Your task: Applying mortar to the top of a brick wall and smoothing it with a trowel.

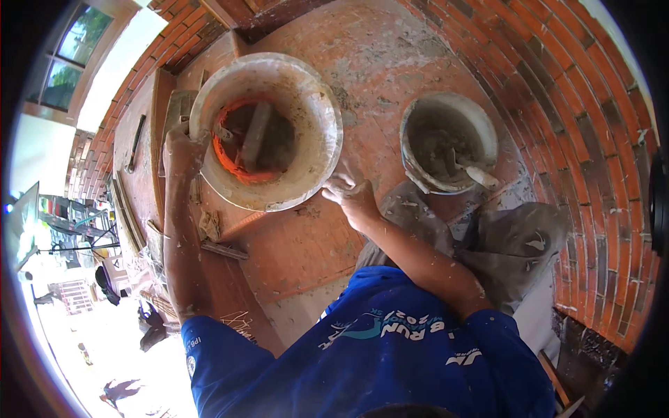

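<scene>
A wide, mortar-smeared basin (310, 104) hangs or rests in front of me, its mouth facing up. On its left rim my left hand (185, 150) is closed, fingers partly hidden. My right hand (348, 194), pale with dried mortar, is closed on the lower right rim. Down in the basin show an orange round-edged thing (224, 148) and a grey, bar-shaped piece (256, 134); what they are is unclear. To the right stands a bucket (411, 164) of grey mortar, with a pale-handled trowel (479, 174) leaning in it.
Brick walls (578, 125) rise at the right and far left. A mortar-stained reddish wooden surface (380, 70) lies beneath the basin. Wooden boards (162, 132) and a dark-handled tool (136, 143) are at the left. My grey-trousered knee (516, 240) is close to the bucket.
</scene>
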`<state>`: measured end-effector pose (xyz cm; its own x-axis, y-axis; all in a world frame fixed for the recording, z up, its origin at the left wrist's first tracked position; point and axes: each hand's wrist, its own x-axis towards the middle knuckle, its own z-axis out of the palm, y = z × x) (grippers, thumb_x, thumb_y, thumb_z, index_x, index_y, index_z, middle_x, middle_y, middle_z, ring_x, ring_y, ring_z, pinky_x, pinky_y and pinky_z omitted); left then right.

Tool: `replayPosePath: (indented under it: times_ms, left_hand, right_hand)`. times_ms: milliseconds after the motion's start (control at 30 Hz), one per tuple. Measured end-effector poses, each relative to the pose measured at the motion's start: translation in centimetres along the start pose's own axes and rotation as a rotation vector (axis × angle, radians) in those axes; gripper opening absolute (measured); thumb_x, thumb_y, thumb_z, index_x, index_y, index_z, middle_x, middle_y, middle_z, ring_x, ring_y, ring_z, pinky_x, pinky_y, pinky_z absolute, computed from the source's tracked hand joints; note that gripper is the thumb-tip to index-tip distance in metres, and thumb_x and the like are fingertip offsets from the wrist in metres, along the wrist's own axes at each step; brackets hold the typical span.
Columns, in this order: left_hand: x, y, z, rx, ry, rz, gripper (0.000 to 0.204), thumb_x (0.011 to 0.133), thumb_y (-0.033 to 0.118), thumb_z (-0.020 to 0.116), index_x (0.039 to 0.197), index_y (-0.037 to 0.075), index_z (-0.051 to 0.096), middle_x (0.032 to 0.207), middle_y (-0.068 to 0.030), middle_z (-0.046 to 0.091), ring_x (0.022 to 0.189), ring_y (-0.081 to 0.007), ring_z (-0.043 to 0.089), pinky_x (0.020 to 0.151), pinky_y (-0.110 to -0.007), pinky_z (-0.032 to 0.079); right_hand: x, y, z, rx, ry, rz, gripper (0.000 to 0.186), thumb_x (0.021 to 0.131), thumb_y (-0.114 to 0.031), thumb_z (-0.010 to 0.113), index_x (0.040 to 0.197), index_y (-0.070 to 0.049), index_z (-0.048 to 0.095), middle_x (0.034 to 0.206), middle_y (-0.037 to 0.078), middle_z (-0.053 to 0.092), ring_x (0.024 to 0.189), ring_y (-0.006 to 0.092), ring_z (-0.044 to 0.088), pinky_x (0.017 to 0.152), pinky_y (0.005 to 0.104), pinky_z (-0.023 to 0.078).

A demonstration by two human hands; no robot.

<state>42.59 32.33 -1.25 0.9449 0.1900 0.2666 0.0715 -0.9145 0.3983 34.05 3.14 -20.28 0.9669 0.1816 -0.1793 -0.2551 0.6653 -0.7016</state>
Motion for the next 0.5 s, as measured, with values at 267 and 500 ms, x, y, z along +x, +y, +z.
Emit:
replayPosePath:
  times_ms: [267, 500]
  left_hand:
    - [-0.5, 10.6, 3.4, 0.147, -0.054, 0.08, 0.03, 0.077, 0.028, 0.068, 0.095, 0.004, 0.071, 0.083, -0.0205, 0.069, 0.078, -0.0329, 0.068, 0.071, -0.041, 0.051]
    - [-1.1, 18.0, 5.5, 0.24, -0.042, 0.175, 0.032, 0.076, 0.025, 0.068, 0.1, 0.005, 0.069, 0.089, -0.0216, 0.067, 0.086, -0.0357, 0.066, 0.077, -0.044, 0.05]
  right_hand:
    - [-1.9, -4.4, -0.8, 0.192, 0.148, 0.071, 0.061, 0.091, -0.001, 0.051, 0.144, -0.015, 0.023, 0.125, 0.015, 0.05, 0.103, 0.0289, 0.06, 0.076, 0.0487, 0.061]
    - [-0.7, -3.8, -4.0, 0.208, 0.26, 0.04, 0.063, 0.092, -0.001, 0.049, 0.146, -0.016, 0.021, 0.126, 0.016, 0.05, 0.102, 0.0341, 0.062, 0.073, 0.0524, 0.061]
